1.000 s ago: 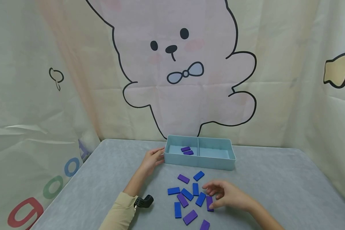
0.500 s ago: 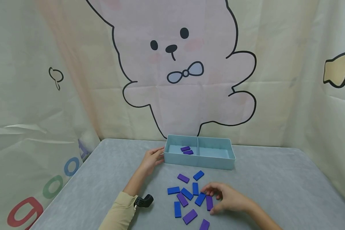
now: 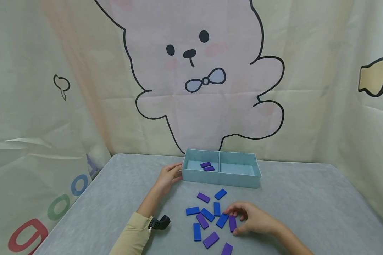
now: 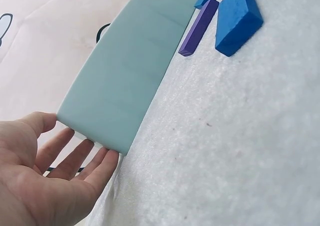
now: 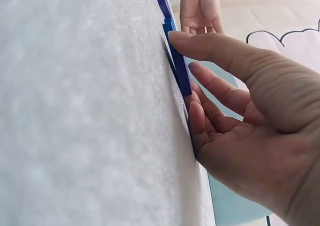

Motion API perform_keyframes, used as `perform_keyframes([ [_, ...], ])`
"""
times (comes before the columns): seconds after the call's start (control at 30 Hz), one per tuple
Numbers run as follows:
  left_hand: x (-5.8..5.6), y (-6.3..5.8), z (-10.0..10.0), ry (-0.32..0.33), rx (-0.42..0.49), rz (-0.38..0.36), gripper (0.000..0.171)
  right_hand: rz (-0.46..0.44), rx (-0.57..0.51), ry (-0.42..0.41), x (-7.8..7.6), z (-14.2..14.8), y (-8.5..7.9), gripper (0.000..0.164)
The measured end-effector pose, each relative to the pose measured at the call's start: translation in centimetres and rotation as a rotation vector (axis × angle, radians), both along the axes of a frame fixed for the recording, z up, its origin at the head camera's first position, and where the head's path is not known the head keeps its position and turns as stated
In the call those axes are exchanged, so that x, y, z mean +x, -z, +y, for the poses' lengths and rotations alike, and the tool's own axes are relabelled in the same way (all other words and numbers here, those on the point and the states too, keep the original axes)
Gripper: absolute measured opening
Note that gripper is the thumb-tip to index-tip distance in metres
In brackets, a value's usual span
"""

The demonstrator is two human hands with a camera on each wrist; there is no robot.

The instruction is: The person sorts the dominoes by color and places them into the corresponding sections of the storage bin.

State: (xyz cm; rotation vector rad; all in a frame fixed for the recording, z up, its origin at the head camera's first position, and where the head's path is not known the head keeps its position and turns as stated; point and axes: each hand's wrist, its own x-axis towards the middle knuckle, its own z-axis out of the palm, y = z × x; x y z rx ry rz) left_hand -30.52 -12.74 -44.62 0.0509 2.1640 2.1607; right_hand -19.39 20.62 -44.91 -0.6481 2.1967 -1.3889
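Observation:
My right hand (image 3: 256, 219) pinches a purple rectangular block (image 3: 232, 224) by its ends, thumb at the near end and a finger at the far end. In the right wrist view the block (image 5: 180, 68) looks tilted, with a dark gap beneath it. Beside it lies a blue block (image 3: 222, 220), close to my fingertips. My left hand (image 3: 169, 177) touches the left end of a pale teal two-compartment box (image 3: 223, 180). In the left wrist view its fingertips rest along the box's end wall, fingers extended. Two purple blocks (image 3: 209, 168) lie in the box's left compartment.
Several blue and purple blocks lie scattered in front of the box, among them a blue one (image 3: 196, 232) and a purple one (image 3: 211, 240). The grey table (image 3: 306, 205) reaches a printed curtain (image 3: 293, 88) at the back. A black band (image 3: 159, 223) circles the left wrist.
My right thumb and fingers have closed on the ends of the purple block, which has shifted very slightly. My left hand and the box have stayed put.

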Motion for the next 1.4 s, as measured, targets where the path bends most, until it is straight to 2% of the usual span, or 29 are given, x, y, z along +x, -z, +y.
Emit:
perform_keyframes([
  [0.53, -0.2, 0.14, -0.02, -0.004, 0.007, -0.011, 0.044, 0.064, -0.029, 0.03, -0.04, -0.12, -0.48, 0.031],
  [1.0, -0.32, -0.06, -0.13, 0.005, 0.006, -0.015, 0.046, 0.074, -0.018, 0.076, 0.07, -0.29, -0.75, 0.033],
  [1.4, -0.36, 0.16, -0.08, 0.003, 0.008, -0.017, 0.043, 0.172, -0.036, 0.091, 0.19, -0.19, -0.98, 0.027],
])
